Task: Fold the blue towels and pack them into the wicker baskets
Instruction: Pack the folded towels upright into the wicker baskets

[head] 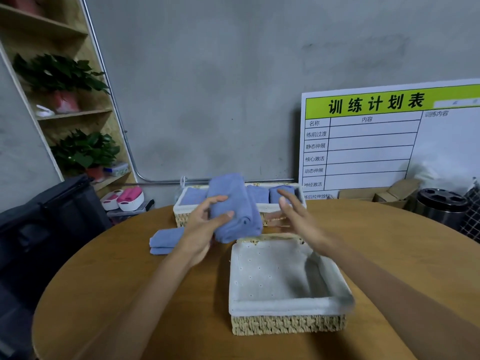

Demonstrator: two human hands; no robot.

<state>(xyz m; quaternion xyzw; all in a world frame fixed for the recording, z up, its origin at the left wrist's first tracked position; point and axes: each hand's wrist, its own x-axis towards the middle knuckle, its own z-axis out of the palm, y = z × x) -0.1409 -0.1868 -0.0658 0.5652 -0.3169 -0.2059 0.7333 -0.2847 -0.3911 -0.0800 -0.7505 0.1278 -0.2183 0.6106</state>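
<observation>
Nearest on the round wooden table (130, 294) stands a wicker basket (288, 324) with a white cloth lining, nothing inside it. Just above its far rim, the left hand (205, 224) grips a rolled blue towel (233, 211), thumb across the front and fingers curled behind. The right hand (296, 214) hangs beside the roll, fingers spread and relaxed, holding nothing. Left of the hands, two folded blue towels (165, 241) lie stacked on the tabletop. Farther back, a second wicker basket (270, 216) holds several blue towels, with a white schedule board (389, 141) against the wall.
</observation>
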